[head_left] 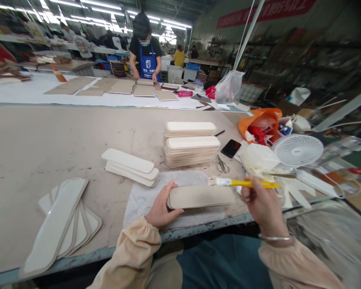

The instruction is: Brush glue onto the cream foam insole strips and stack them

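Note:
My left hand grips the left end of a small stack of beige rounded panels, thumb at the near edge and fingers at the far side. The stack lies on a pale sheet near the table's front edge. In my right hand is a brush with a yellow handle; its whitish bristles point left, over the far right part of the panels. Whether the bristles touch the top panel I cannot tell. Left of the sheet lie several white-faced panels, overlapping its edge.
Two tall stacks of panels stand beyond the sheet. Scissors, a phone, a white fan and an orange bag crowd the right. Fanned white panels lie front left. A co-worker stands across the table.

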Demonstrator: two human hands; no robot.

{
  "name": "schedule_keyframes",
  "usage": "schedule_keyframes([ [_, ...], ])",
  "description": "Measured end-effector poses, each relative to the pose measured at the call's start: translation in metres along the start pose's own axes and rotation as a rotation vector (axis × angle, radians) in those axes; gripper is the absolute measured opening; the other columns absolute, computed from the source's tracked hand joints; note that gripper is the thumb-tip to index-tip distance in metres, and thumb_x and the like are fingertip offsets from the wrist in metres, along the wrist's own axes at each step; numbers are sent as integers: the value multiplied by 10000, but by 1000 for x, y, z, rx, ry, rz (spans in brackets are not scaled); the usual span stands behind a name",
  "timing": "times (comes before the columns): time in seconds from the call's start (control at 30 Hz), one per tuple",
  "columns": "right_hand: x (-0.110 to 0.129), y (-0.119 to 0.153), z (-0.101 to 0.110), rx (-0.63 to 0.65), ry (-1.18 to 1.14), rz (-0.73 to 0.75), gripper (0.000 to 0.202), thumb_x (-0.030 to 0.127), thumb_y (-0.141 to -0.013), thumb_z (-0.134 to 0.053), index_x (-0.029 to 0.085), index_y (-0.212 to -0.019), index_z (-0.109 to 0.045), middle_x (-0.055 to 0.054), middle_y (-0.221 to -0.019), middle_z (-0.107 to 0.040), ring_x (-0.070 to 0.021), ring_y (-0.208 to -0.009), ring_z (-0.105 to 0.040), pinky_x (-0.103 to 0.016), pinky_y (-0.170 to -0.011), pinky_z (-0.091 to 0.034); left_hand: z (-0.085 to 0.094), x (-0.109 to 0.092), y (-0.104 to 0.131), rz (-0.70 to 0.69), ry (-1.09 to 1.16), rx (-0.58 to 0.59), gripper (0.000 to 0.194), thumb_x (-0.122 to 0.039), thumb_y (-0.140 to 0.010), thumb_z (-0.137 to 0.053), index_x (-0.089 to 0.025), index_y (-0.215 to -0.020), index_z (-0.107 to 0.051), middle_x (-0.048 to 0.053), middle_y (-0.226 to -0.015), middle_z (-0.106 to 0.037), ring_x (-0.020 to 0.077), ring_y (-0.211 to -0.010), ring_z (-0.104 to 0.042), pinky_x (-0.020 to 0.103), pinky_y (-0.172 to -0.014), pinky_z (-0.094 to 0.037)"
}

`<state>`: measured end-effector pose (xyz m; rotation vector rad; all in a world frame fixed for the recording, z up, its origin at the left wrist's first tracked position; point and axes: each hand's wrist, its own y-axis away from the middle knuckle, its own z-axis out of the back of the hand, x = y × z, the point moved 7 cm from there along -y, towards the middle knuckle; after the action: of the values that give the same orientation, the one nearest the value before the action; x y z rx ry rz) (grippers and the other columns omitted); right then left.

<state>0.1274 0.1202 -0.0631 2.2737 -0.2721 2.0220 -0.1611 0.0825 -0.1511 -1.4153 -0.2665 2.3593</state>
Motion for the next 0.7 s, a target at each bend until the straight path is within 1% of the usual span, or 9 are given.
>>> schedule_keyframes([
  [0.07, -14, 10, -41, 128, 22, -23, 333, 497, -812, -573, 173, -888, -585, 39, -501, -483, -90, -440, -404, -201, -398, -292, 0, 2, 0, 0, 26, -1, 974, -311, -677, -700, -192, -1443, -110, 139, -1310, -429, 298, -1227, -415, 495, -1060, -296],
  [0.13, -24, 15, -70, 226, 83, -31, 341, 503, -836, -539, 171, -897, -584, 41, -512, -489, -88, -436, -408, -202, -397, -297, -1, 5, 1, 9, 43, 2, 995, -318, -681, -699, -197, -1449, -78, 140, -1318, -424, 296, -1228, -417, 495, -1058, -300],
  [0.2, -30, 18, -90, 296, 153, -43, 358, 514, -849, -510, 167, -902, -583, 40, -521, -486, -90, -438, -408, -205, -405, -306, -1, 7, 2, 21, 56, 2, 1006, -336, -686, -697, -200, -1454, -60, 141, -1324, -421, 295, -1224, -422, 491, -1053, -308],
  [0.27, -34, 20, -102, 347, 217, -55, 375, 529, -852, -492, 165, -879, -580, 37, -528, -479, -95, -450, -408, -210, -421, -321, -1, 9, 2, 34, 71, -5, 1012, -347, -688, -697, -199, -1456, -55, 141, -1328, -421, 294, -1218, -431, 485, -1044, -322],
  [0.43, -42, 23, -116, 403, 360, -59, 402, 551, -853, -469, 188, -697, -539, 27, -519, -477, -103, -458, -420, -223, -446, -341, -1, 9, 2, 51, 109, -9, 1039, -326, -674, -706, -182, -1455, -37, 147, -1315, -436, 287, -1204, -446, 465, -1026, -343],
  [0.5, -45, 24, -118, 409, 383, -60, 401, 550, -856, -463, 198, -677, -529, 31, -515, -480, -106, -456, -430, -226, -453, -349, -1, 9, 1, 52, 114, -7, 1047, -328, -670, -710, -182, -1455, -31, 145, -1307, -444, 281, -1196, -453, 458, -1024, -347],
  [0.6, -45, 23, -114, 394, 423, -47, 387, 540, -862, -463, 202, -691, -541, 34, -507, -487, -110, -455, -445, -228, -460, -358, -1, 9, 1, 55, 100, -9, 1051, -329, -668, -712, -184, -1454, -29, 145, -1304, -448, 282, -1197, -455, 463, -1028, -343],
  [0.7, -42, 19, -100, 340, 482, -11, 397, 538, -860, -466, 197, -680, -558, 28, -496, -495, -114, -452, -459, -230, -457, -363, 0, 9, 1, 53, 81, -9, 1048, -319, -672, -706, -184, -1453, -20, 148, -1299, -451, 285, -1194, -459, 475, -1029, -341],
])
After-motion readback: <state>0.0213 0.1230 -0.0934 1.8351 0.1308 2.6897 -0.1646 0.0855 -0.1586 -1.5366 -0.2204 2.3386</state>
